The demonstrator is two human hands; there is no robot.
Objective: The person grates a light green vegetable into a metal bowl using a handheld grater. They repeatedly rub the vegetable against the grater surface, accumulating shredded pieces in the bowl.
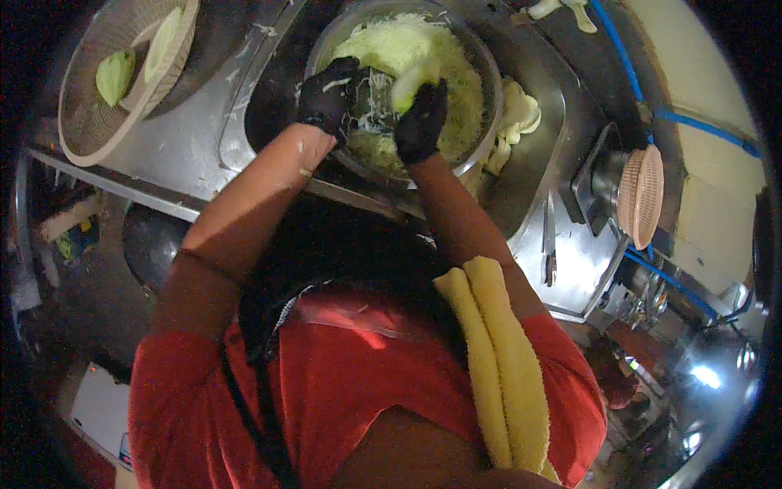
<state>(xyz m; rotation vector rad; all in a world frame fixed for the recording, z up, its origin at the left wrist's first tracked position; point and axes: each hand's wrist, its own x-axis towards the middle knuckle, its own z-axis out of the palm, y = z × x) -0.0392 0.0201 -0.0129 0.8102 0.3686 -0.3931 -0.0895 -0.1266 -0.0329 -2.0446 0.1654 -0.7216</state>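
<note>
A large metal bowl (pixel 493 116) stands in the steel sink with a heap of pale green vegetable shreds (pixel 391 43) in it. My left hand (pixel 328 91), in a black glove, grips a metal grater (pixel 374 101) over the bowl; shreds cling to the grater's face. In my right hand (pixel 423 119), also black-gloved, is a piece of pale green vegetable (pixel 410 84), blurred, close to the right side of the grater. Whether the piece touches the grater I cannot tell. Pale vegetable scraps (pixel 518 113) lie in the sink right of the bowl.
A beige plastic basket (pixel 85 153) with peeled green vegetables (pixel 115 76) tilts at the upper left on the steel counter (pixel 177 165). To the right lie a knife (pixel 550 244) and a pink basket (pixel 640 195). A blue hose (pixel 620 52) runs along the wall.
</note>
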